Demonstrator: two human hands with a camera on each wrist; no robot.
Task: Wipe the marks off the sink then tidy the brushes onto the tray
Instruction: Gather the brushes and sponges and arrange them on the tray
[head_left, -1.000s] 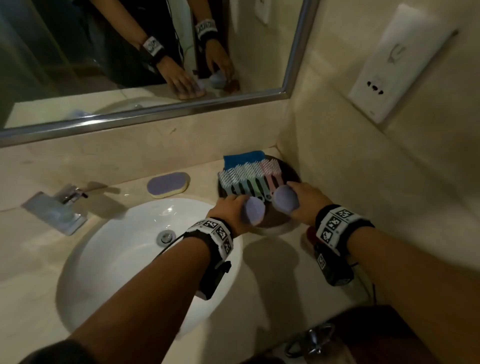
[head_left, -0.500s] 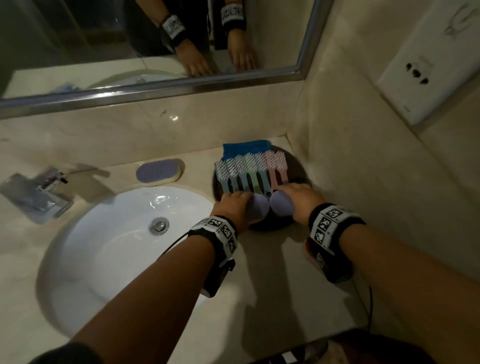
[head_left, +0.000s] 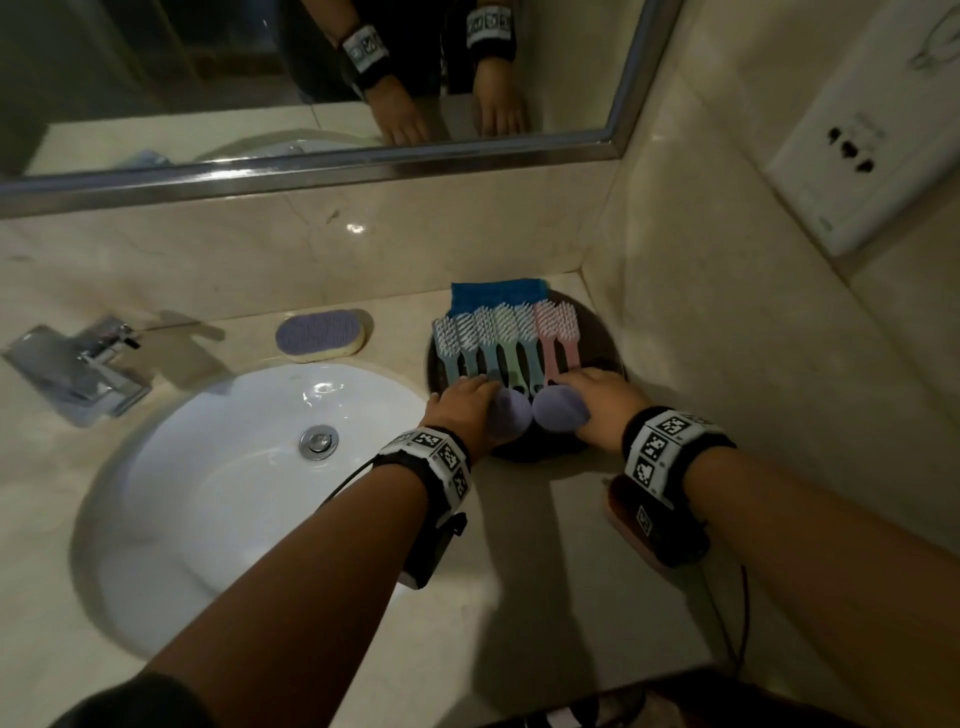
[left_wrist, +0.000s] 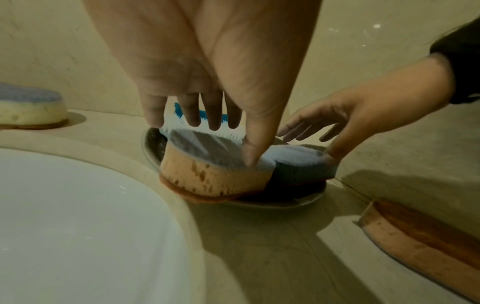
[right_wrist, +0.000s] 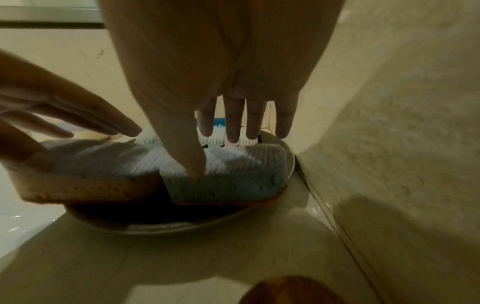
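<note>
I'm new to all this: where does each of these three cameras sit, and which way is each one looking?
Head: worn on the head, looking down at the sink and tray; both forearms show, left hand and right hand.
Left wrist: under the left hand, looking along its fingers at the yellow sponge.
Right wrist: under the right hand, facing the blue sponge.
Shared: both wrist views show both sponges on the tray, and the other hand.

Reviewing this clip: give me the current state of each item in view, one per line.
Tray: on the counter, loaded.
Brushes: in a row on the tray, bristles up.
Left sponge: on the tray's near edge, left hand on it.
Right sponge: on the tray, right hand on it.
Spare sponge: on the counter, untouched.
Sink: white, no marks visible.
</note>
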